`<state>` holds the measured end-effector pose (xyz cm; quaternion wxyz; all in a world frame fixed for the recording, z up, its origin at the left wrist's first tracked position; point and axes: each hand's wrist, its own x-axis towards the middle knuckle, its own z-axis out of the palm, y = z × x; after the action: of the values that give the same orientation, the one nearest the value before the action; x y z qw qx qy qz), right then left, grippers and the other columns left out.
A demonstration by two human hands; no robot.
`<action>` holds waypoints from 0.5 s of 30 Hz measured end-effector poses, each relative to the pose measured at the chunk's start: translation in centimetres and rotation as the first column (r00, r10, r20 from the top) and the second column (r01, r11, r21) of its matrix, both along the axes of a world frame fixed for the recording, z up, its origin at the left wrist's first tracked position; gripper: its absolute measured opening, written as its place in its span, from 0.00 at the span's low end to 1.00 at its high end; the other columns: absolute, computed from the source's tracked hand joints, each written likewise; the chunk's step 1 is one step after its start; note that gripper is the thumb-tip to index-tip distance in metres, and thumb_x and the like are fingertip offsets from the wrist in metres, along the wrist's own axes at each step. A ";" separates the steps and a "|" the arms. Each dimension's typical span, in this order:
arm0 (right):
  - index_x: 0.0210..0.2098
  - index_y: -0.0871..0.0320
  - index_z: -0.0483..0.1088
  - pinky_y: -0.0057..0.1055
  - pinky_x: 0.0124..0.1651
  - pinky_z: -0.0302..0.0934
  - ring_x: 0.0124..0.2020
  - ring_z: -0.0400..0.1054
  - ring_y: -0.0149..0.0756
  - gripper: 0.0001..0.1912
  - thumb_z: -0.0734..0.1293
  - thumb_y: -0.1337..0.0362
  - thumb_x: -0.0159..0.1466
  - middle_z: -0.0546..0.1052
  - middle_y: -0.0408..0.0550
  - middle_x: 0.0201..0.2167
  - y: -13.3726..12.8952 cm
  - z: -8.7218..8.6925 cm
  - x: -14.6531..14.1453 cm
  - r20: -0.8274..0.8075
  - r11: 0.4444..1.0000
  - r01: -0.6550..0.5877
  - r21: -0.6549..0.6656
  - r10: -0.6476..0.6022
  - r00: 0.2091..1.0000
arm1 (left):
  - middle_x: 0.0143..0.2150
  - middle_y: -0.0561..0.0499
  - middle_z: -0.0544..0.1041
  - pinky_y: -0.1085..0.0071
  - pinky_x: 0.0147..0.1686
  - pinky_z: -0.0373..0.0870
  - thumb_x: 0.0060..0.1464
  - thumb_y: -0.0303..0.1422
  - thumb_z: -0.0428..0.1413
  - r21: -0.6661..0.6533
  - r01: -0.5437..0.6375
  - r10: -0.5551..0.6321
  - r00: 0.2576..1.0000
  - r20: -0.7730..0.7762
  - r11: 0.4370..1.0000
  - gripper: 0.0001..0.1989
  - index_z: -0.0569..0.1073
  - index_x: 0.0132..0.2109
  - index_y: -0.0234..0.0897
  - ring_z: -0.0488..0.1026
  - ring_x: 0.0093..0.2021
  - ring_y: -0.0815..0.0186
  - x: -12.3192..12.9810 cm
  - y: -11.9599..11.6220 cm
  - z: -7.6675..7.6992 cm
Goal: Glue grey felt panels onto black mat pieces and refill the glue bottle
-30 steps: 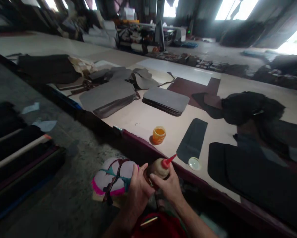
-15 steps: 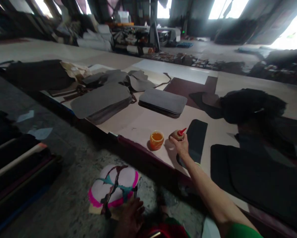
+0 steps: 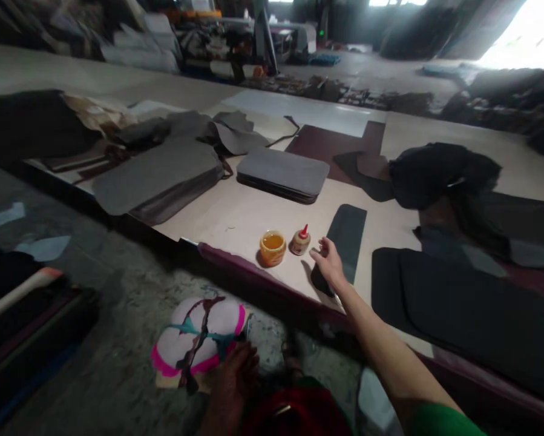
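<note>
My right hand (image 3: 328, 261) is over the table near its front edge, fingers apart and holding nothing. Just left of it a small bottle with a red nozzle (image 3: 301, 241) stands upright. Beside the bottle sits an orange jar (image 3: 272, 248) with amber liquid inside. A dark strip (image 3: 350, 233) lies partly under my right hand. Low in the view, my left hand (image 3: 242, 369) hangs in shadow below the table edge, its fingers loosely apart with nothing seen in them.
A stack of grey pieces (image 3: 283, 172) lies behind the jar, with larger grey sheets (image 3: 158, 172) to its left. Black sheets (image 3: 453, 303) cover the right side. On the floor is a pink-edged stool seat (image 3: 199, 333).
The bottle was tilted in my right hand; now it stands upright on the table beside the jar, released. The view has shifted slightly, so the table's things appear higher and further left.
</note>
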<state>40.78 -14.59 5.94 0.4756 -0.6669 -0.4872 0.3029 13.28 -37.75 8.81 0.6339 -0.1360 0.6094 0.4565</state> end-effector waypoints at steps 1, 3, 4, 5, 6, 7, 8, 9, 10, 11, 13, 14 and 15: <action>0.52 0.58 0.70 0.40 0.47 0.69 0.44 0.72 0.43 0.34 0.71 0.43 0.52 0.77 0.56 0.47 -1.5 0.6 1.6 -0.012 1.000 0.026 -0.014 -0.027 1.000 | 0.33 0.50 0.80 0.75 0.24 0.76 0.55 0.20 0.61 0.006 0.010 -0.010 1.000 0.002 1.000 0.10 0.74 0.43 0.34 0.80 0.28 0.66 0.0 0.1 0.1; 0.44 0.58 0.73 0.37 0.41 0.68 0.36 0.72 0.40 0.30 0.67 0.39 0.56 0.79 0.52 0.37 -5.1 1.9 5.0 -0.012 0.994 0.089 -0.061 -0.090 0.996 | 0.33 0.50 0.80 0.76 0.24 0.76 0.58 0.20 0.58 0.016 0.027 -0.027 1.000 0.005 1.000 0.08 0.74 0.43 0.34 0.79 0.28 0.67 0.1 0.4 0.2; 0.40 0.58 0.74 0.35 0.37 0.67 0.32 0.71 0.39 0.29 0.67 0.38 0.56 0.78 0.50 0.32 -7.1 2.5 6.6 0.001 0.989 0.120 -0.089 -0.120 0.993 | 0.33 0.50 0.80 0.76 0.23 0.76 0.59 0.19 0.56 0.015 0.034 -0.034 0.999 0.006 0.999 0.07 0.74 0.42 0.33 0.79 0.27 0.68 0.1 0.5 0.2; 0.36 0.58 0.74 0.34 0.33 0.65 0.29 0.69 0.38 0.29 0.66 0.37 0.57 0.76 0.48 0.28 -9.2 3.0 7.9 0.021 0.982 0.146 -0.118 -0.145 0.989 | 0.32 0.50 0.79 0.77 0.22 0.75 0.61 0.19 0.55 0.011 0.038 -0.039 0.999 0.005 0.999 0.07 0.73 0.42 0.33 0.78 0.26 0.69 0.2 0.6 0.2; 0.32 0.58 0.74 0.33 0.30 0.63 0.26 0.67 0.37 0.29 0.67 0.36 0.56 0.75 0.47 0.24 -11.2 3.4 9.0 0.045 0.975 0.166 -0.146 -0.161 0.986 | 0.31 0.50 0.79 0.77 0.22 0.75 0.61 0.19 0.53 0.003 0.043 -0.043 0.999 0.004 0.999 0.07 0.73 0.41 0.32 0.78 0.26 0.69 0.3 0.6 0.3; 0.29 0.58 0.73 0.32 0.28 0.61 0.24 0.66 0.37 0.29 0.67 0.36 0.56 0.73 0.46 0.22 -13.0 3.7 9.8 0.073 0.969 0.180 -0.170 -0.170 0.983 | 0.31 0.50 0.79 0.77 0.21 0.75 0.62 0.18 0.53 -0.005 0.048 -0.048 0.999 0.001 0.999 0.07 0.73 0.41 0.32 0.78 0.25 0.69 0.4 0.6 0.3; 0.26 0.57 0.72 0.32 0.26 0.59 0.22 0.65 0.37 0.29 0.67 0.35 0.57 0.72 0.45 0.20 -14.6 3.7 10.3 0.103 0.963 0.189 -0.191 -0.172 0.980 | 0.31 0.50 0.79 0.78 0.22 0.75 0.62 0.18 0.52 -0.013 0.053 -0.053 0.999 -0.002 0.999 0.08 0.73 0.41 0.32 0.78 0.25 0.70 0.6 0.6 0.3; 0.23 0.56 0.69 0.32 0.26 0.58 0.21 0.64 0.36 0.29 0.65 0.35 0.59 0.70 0.45 0.18 -15.8 3.7 10.4 0.135 0.959 0.193 -0.206 -0.167 0.977 | 0.31 0.51 0.79 0.78 0.22 0.75 0.62 0.18 0.52 -0.018 0.061 -0.061 0.998 -0.007 0.998 0.08 0.73 0.41 0.32 0.78 0.26 0.70 0.8 0.6 0.4; 0.21 0.55 0.67 0.33 0.26 0.58 0.21 0.64 0.37 0.29 0.63 0.36 0.61 0.69 0.45 0.17 -16.6 3.5 10.4 0.168 0.958 0.191 -0.214 -0.156 0.973 | 0.31 0.51 0.79 0.78 0.22 0.75 0.62 0.18 0.52 -0.021 0.070 -0.071 0.997 -0.011 0.997 0.08 0.73 0.41 0.32 0.78 0.26 0.70 1.1 0.5 0.4; 0.21 0.54 0.66 0.34 0.27 0.59 0.22 0.64 0.38 0.30 0.61 0.36 0.63 0.69 0.45 0.18 -17.1 3.2 10.1 0.201 0.960 0.181 -0.215 -0.137 0.970 | 0.31 0.51 0.79 0.78 0.23 0.75 0.62 0.18 0.52 -0.022 0.083 -0.083 0.996 -0.015 0.996 0.08 0.73 0.41 0.32 0.78 0.26 0.70 1.3 0.5 0.4; 0.25 0.54 0.69 0.38 0.35 0.63 0.30 0.68 0.43 0.27 0.61 0.38 0.64 0.75 0.50 0.25 -16.9 2.6 9.3 0.268 0.972 0.133 -0.196 -0.077 0.960 | 0.31 0.50 0.79 0.78 0.23 0.75 0.62 0.17 0.53 -0.023 0.114 -0.114 0.993 -0.022 0.993 0.08 0.73 0.40 0.32 0.78 0.26 0.71 1.9 0.6 0.5; 0.30 0.55 0.72 0.41 0.42 0.65 0.37 0.70 0.46 0.25 0.64 0.39 0.62 0.78 0.52 0.33 -16.5 2.3 8.8 0.299 0.979 0.095 -0.183 -0.037 0.954 | 0.31 0.50 0.79 0.78 0.23 0.75 0.62 0.17 0.53 -0.020 0.129 -0.130 0.991 -0.026 0.991 0.08 0.73 0.40 0.32 0.78 0.26 0.71 2.2 0.7 0.5; 0.37 0.55 0.74 0.44 0.49 0.64 0.45 0.70 0.51 0.23 0.68 0.41 0.59 0.79 0.55 0.42 -15.8 2.1 8.4 0.322 0.984 0.055 -0.170 0.003 0.947 | 0.31 0.50 0.79 0.78 0.23 0.75 0.62 0.18 0.53 -0.017 0.142 -0.143 0.989 -0.032 0.990 0.08 0.73 0.40 0.32 0.78 0.26 0.71 2.4 0.8 0.5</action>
<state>49.19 -30.39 8.03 0.3331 -0.7532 -0.5204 0.2258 15.68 -36.91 9.33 0.6537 -0.0891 0.6311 0.4079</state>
